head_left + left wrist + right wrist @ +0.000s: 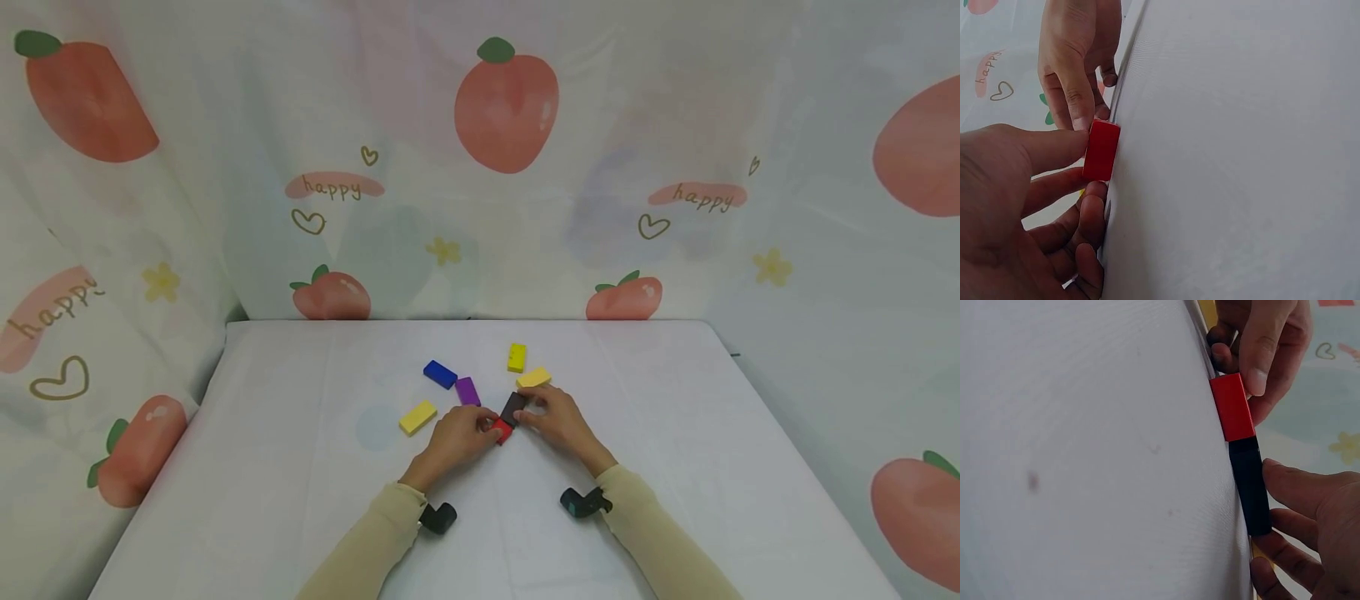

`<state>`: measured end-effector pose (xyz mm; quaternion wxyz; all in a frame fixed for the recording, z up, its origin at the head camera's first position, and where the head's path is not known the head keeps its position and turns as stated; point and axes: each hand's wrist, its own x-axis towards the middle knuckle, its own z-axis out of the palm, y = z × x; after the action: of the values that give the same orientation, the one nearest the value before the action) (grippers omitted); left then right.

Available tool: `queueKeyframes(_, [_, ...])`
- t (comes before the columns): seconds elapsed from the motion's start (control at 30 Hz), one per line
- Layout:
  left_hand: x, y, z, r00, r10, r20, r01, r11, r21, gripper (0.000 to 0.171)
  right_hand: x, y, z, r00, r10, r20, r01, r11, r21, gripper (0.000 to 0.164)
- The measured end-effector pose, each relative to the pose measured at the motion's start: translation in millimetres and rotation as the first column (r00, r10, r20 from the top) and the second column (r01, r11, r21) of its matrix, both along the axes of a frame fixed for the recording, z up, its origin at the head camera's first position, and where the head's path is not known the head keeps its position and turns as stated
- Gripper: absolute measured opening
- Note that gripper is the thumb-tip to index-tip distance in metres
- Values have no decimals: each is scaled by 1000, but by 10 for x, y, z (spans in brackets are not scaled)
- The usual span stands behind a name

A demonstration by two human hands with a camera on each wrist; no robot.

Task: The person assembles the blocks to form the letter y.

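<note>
My left hand (456, 439) pinches a small red block (503, 430) between thumb and fingers, low over the white table. Across from it, my right hand (564, 423) holds a black block (513, 408) by its thumb and fingertips. One end of the black block meets the red block, as the right wrist view shows most plainly. In the left wrist view the red block (1102, 150) stands in front and the black one is hidden behind it. A purple block (467, 390) lies just beyond my left fingers, and a pale yellow block (534, 377) just beyond my right ones.
Farther back on the white table (300, 500) lie a blue block (440, 374) and a bright yellow block (517, 357). Another yellow block (417, 417) is left of my left hand. A fruit-printed cloth (540, 233) hangs behind the table.
</note>
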<state>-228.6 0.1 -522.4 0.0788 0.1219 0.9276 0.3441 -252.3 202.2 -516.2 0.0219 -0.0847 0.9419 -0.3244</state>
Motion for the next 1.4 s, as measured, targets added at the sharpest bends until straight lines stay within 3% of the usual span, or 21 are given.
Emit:
queueKeyframes(0.57, [-7, -6, 10, 1000, -8, -11, 8, 1000, 0, 28, -7, -12, 4, 1000, 5, -2, -5, 1000, -9, 46])
queueKeyframes(1.0, [-1, 43, 32, 999, 44, -17, -44, 999, 7, 25, -30, 26, -57, 998, 36, -43, -37, 999, -7, 47])
queueKeyframes(1.4, [-2, 40, 30, 999, 40, -14, -39, 999, 9, 26, -23, 18, -46, 999, 31, -26, -31, 999, -17, 48])
